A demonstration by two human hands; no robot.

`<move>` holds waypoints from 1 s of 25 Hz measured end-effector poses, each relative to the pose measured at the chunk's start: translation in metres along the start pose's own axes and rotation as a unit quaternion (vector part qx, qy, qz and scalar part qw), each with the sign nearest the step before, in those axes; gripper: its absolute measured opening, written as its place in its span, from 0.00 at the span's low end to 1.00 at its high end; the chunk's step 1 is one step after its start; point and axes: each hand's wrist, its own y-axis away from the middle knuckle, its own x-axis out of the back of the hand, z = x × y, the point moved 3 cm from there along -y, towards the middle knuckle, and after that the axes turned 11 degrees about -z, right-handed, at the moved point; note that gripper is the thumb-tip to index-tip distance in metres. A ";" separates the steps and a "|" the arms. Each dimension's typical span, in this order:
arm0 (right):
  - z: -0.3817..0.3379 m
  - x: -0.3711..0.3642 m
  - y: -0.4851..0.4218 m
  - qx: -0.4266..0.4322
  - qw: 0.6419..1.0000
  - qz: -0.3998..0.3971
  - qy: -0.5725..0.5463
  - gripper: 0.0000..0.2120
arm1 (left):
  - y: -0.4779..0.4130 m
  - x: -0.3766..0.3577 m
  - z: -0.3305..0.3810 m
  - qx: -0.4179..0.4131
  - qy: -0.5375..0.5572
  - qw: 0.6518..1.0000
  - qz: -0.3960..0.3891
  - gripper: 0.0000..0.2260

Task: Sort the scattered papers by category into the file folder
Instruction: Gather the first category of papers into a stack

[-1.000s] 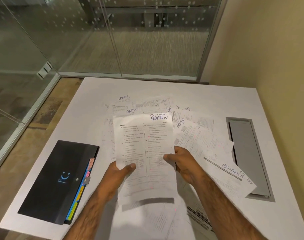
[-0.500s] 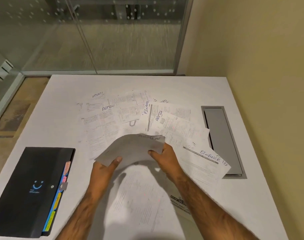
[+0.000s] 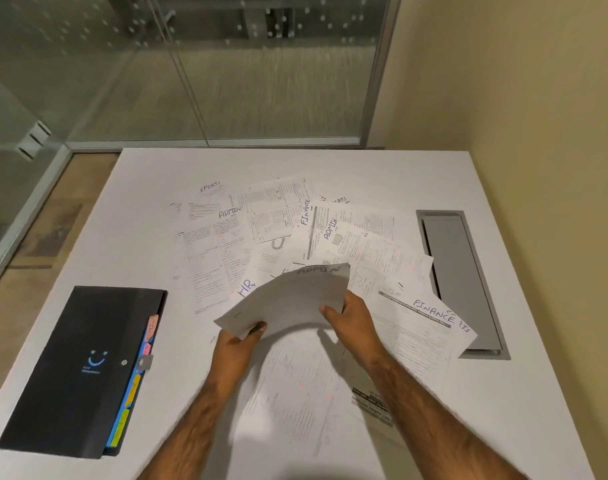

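I hold a sheet marked ADMIN [image 3: 288,299] above the table, tipped nearly flat with its back towards me. My left hand [image 3: 238,344] pinches its near left corner and my right hand [image 3: 351,317] grips its right edge. Beneath and beyond lie scattered papers [image 3: 278,223] with handwritten labels: SPORTS, ADMIN, FINANCE, HR. A FINANCE sheet [image 3: 423,327] lies to the right of my right hand. More pages [image 3: 295,393] lie between my forearms. The black file folder [image 3: 77,368] lies shut at the left, with coloured tabs along its right edge.
The white table [image 3: 399,174] stands against a beige wall on the right. A grey cable hatch [image 3: 458,278] is set into the table's right side. Glass partitions stand beyond the far edge and to the left.
The ADMIN sheet went from upright and facing me to tipped forward, nearly flat. Both hands kept hold of it. The view swung a little.
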 end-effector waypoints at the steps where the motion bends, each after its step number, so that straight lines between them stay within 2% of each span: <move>1: 0.003 0.000 -0.001 -0.004 1.000 0.007 0.009 0.15 | -0.001 -0.001 -0.002 0.002 -0.009 1.000 0.003 0.12; 5: 0.002 -0.005 -0.001 -0.009 1.000 0.025 0.012 0.11 | -0.007 0.007 0.005 0.034 -0.030 0.999 0.013 0.05; 9: -0.017 -0.010 0.000 -0.005 0.999 0.047 -0.006 0.09 | -0.025 0.030 0.006 0.063 -0.049 0.996 -0.046 0.07; 11: -0.026 -0.010 0.000 -0.009 0.998 0.066 -0.004 0.07 | -0.044 0.052 0.004 0.078 -0.061 0.995 0.007 0.10; 14: -0.034 -0.009 -0.004 -0.013 0.996 0.084 0.006 0.06 | -0.086 0.093 -0.003 0.118 -0.082 0.986 0.088 0.07; 17: -0.037 -0.008 -0.013 -0.025 0.995 0.095 0.030 0.06 | -0.139 0.135 -0.016 0.135 -0.168 0.970 0.108 0.21; 21: -0.029 -0.011 -0.031 -0.065 0.988 0.126 0.061 0.08 | -0.203 0.176 -0.012 0.145 -0.367 0.913 0.101 0.33; 25: -0.024 -0.016 -0.047 -0.094 0.983 0.143 0.068 0.07 | -0.253 0.198 -0.015 0.157 -0.370 0.912 0.077 0.37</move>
